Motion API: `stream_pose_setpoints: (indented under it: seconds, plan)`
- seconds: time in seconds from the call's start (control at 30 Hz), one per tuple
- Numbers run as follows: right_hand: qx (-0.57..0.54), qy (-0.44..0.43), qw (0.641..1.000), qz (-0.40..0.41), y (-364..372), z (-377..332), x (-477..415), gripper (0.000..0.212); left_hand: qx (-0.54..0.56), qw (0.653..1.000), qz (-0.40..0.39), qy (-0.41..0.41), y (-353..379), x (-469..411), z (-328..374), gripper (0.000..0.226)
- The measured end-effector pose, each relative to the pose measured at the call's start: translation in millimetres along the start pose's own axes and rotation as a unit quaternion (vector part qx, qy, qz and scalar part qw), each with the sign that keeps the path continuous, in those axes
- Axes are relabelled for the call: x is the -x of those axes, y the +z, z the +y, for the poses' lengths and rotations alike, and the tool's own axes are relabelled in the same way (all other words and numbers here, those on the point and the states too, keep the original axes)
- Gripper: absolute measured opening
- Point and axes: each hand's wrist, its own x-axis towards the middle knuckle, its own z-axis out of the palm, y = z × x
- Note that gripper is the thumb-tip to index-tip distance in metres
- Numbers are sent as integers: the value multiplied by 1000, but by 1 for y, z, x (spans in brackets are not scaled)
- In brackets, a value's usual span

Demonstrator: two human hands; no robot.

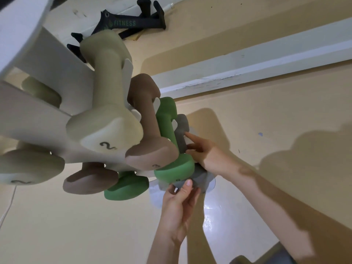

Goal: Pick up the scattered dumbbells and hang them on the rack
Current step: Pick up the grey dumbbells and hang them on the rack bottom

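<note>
Beige flooring fills our view, crossed by a pale baseboard strip, with a black stand marked FITNESS lying at twelve o'clock. At nine o'clock we see the white rack carrying cream dumbbells, brown dumbbells and green dumbbells on its prongs. At the rack's lowest tier, near centre, sits the grey dumbbell. Our right hand reaches in from four o'clock, fingers curled against its handle, index finger pointing along it. Our left hand comes up from six o'clock, thumb and fingers closed around the grey dumbbell's near head. A second grey dumbbell peeks in at five o'clock.
</note>
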Motion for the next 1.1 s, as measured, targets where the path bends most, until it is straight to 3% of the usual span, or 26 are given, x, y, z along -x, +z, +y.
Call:
stream_pose_setpoints:
  seconds: [0.07,0.17,0.27,0.4,0.53,0.67,0.8,0.87,0.93,1.0,1.03,1.1]
  plan:
    - [-33,15,997,-63,-9,3,15,49,0,1000,13,-4,0,6,3,52]
    - [12,1,990,-142,-20,14,28,53,-53,997,44,19,5,10,8,31]
    - [58,-27,986,-157,-20,15,31,70,-83,995,47,28,12,14,11,29]
    - [115,-46,982,-142,-13,16,31,81,-47,997,54,-10,7,13,11,32]
    - [149,-55,980,-117,-8,15,38,70,-20,997,55,-43,3,10,12,41]
    - [214,-35,966,-140,-12,11,42,70,-98,994,37,-32,4,17,11,47]
    - [470,-43,875,-106,-24,-4,70,69,-199,980,27,-8,0,33,8,39]
    - [505,42,838,-204,-33,-15,100,72,-285,958,16,-26,-5,43,2,27]
    - [486,153,795,-329,-41,-20,129,78,-415,906,-55,-65,-8,52,-8,22]
    - [536,149,721,-412,-37,-8,156,76,-484,857,-144,-107,-11,61,-20,25]
    - [568,135,687,-433,-27,13,166,68,-502,837,-178,-123,-12,66,-27,27]
    - [605,126,693,-372,-1,69,173,38,-543,800,-217,-132,-13,75,-40,33]
